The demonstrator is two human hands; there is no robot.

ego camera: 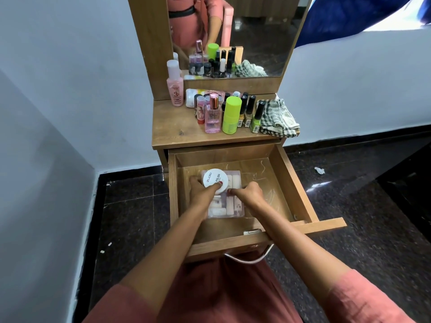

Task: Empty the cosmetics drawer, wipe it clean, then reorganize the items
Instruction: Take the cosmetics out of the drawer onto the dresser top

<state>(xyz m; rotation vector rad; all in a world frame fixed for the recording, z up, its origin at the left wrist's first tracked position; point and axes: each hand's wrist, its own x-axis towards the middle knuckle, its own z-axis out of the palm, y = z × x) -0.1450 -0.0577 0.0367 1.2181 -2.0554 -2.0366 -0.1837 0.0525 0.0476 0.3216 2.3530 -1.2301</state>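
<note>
The wooden drawer (293,183) is pulled out below the dresser top. Inside it on the left lies a clear flat case (233,206) of pale pink and white tubes. A round white jar (213,180) with a printed lid sits on the case's far end. My left hand (201,191) grips the jar, thumb on its lid edge. My right hand (249,192) pinches the case's right edge. The right half of the drawer floor is bare and scratched.
On the dresser top (172,134) stand a pink bottle (175,89), a perfume bottle (212,117), a lime green bottle (231,115), several nail polishes (250,113) and a checked cloth (277,118). A mirror (256,31) rises behind. Dark floor lies on both sides.
</note>
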